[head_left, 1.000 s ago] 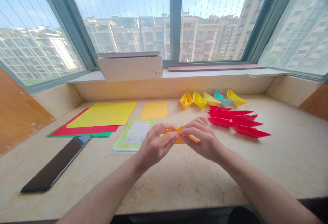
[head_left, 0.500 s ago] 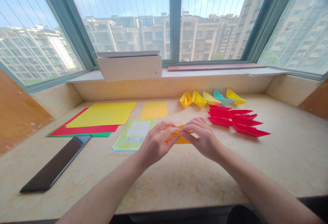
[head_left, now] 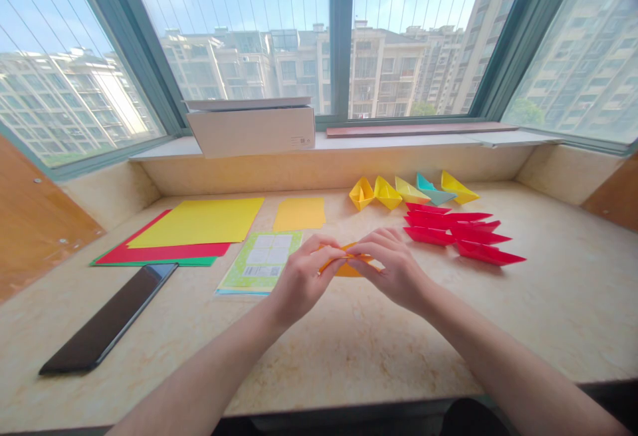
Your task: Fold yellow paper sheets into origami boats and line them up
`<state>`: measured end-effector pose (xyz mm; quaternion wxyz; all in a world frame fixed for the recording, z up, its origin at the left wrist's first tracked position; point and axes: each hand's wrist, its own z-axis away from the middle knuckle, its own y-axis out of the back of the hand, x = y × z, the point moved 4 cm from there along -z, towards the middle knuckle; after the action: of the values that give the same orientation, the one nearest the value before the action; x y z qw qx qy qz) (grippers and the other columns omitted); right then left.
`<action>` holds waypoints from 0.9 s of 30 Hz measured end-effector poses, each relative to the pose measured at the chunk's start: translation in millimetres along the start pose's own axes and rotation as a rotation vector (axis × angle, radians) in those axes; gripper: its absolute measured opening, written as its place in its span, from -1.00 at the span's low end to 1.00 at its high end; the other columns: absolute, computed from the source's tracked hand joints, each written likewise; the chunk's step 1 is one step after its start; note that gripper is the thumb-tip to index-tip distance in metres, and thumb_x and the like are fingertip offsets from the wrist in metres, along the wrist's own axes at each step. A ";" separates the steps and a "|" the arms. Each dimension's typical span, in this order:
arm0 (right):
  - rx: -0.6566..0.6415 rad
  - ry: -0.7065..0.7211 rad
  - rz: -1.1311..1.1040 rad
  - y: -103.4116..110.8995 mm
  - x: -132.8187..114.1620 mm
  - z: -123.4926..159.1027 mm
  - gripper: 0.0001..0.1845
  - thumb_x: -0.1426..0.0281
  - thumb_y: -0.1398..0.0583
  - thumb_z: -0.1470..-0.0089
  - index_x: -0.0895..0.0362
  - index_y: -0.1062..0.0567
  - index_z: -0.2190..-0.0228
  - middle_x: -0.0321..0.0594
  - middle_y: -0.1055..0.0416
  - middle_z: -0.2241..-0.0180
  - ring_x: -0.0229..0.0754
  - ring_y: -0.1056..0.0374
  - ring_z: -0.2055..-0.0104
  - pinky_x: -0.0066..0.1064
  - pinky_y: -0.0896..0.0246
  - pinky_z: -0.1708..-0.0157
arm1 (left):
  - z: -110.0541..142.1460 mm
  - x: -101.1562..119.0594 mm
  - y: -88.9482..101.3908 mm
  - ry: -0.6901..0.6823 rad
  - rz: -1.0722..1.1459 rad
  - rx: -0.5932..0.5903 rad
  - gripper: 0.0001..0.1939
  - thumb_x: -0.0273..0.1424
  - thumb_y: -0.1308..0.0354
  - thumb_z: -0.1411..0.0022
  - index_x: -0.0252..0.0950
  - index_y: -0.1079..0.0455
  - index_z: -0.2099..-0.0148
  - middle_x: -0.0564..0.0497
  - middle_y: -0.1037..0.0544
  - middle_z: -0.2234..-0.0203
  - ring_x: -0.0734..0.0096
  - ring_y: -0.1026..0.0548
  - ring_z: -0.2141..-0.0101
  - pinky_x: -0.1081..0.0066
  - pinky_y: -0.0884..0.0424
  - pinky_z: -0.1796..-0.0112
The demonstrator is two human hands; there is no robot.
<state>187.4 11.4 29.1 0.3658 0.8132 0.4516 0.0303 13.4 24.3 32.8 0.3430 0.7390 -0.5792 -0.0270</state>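
Observation:
An orange piece of folded paper [head_left: 350,268] is pinched between both hands above the counter, near the middle of the view. My left hand [head_left: 306,275] grips its left part, thumb and fingers closed. My right hand [head_left: 391,264] pinches it from the right, and the fingertips of the two hands nearly meet at the paper's upper edge. Much of the paper is hidden behind the fingers. Just left of my left hand lies a green-patterned packet of paper [head_left: 259,260]. Several red folded paper boats [head_left: 451,226] stand to the right of my right hand.
Yellow and blue paper boats [head_left: 389,195] line the counter's back. A small yellow-orange sheet stack [head_left: 299,214] lies behind my left hand. Large yellow sheets [head_left: 199,222] cover red and green ones at left, with a black phone [head_left: 107,320] in front. A white box [head_left: 252,131] sits on the sill.
My fingers have shifted slightly on the orange paper, and its lower part shows a little less. Both hands keep their hold; everything else stays in place.

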 end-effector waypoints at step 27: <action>0.020 -0.021 -0.030 1.7 -3.5 -1.0 -0.96 0.42 -0.22 -0.19 0.06 -0.49 0.33 -0.28 -0.54 0.36 -0.16 -0.38 0.29 -0.20 -0.14 0.15 | 3.2 -1.8 -1.1 0.003 -0.088 -0.070 -0.86 -0.49 -0.11 -0.33 -0.26 -0.46 0.11 -0.06 -0.49 0.20 0.36 -0.48 0.20 0.33 -0.47 0.16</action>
<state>186.2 8.7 31.9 0.3628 0.8104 0.4599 0.0117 12.4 24.5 29.1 0.3681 0.7515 -0.5441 -0.0612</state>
